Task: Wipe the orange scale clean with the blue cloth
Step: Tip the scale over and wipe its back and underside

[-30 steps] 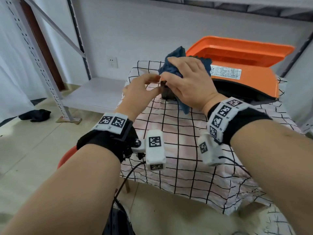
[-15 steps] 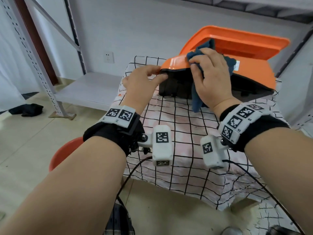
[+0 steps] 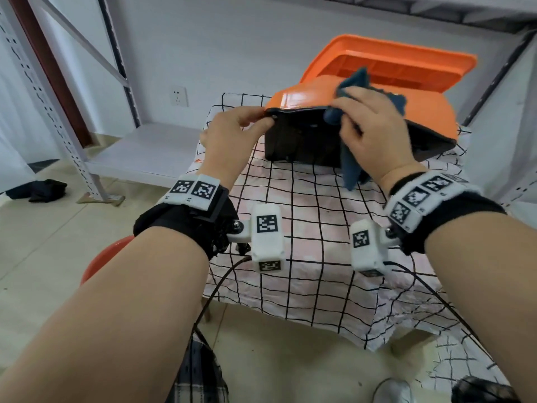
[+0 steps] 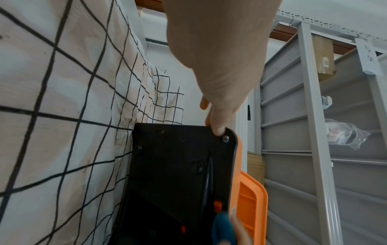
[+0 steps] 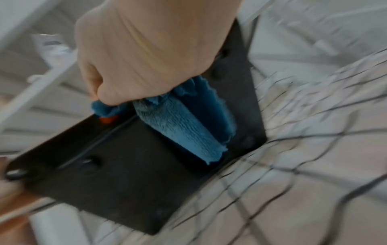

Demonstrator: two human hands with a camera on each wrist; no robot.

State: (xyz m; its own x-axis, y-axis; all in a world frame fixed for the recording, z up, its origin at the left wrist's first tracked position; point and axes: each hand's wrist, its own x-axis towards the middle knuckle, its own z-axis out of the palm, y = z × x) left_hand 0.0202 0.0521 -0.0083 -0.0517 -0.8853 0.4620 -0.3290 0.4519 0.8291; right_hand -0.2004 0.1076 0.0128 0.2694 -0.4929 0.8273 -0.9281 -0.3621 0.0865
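Wiping in progress: you have the orange scale (image 3: 293,98) tipped up on the checked tablecloth (image 3: 305,228), black underside (image 3: 299,141) toward you, orange shell facing up and away, its orange tray (image 3: 389,61) raised behind at about 1 o'clock. The step in hand, as judged from the pose, is cleaning the near upper edge where shell meets base.

Left hand (image 3: 232,132): your thumb and fingers are pinched on the scale's corner at roughly 9 o'clock from the body. In the left wrist view one fingertip (image 4: 218,130) presses the black base right beside a screw (image 4: 225,138), with other fingers behind the orange rim. This hand steadies the tilt.

Right hand (image 3: 374,129): your fingers are curled and clamped on the blue cloth (image 3: 350,164). The cloth is bunched under the palm against the shell's edge at 12 o'clock from the knuckles, and a loose tail hangs toward 6 o'clock over the black underside. The right wrist view, blurred, shows that tail (image 5: 184,131) lying on the base near a small orange tab (image 5: 108,119).

Next move, as a judgement: draw the cloth along the orange edge toward 3 o'clock, then over the shell's top, keeping your left pinch firm so the scale does not drop flat. The tray's cleanliness cannot be told.
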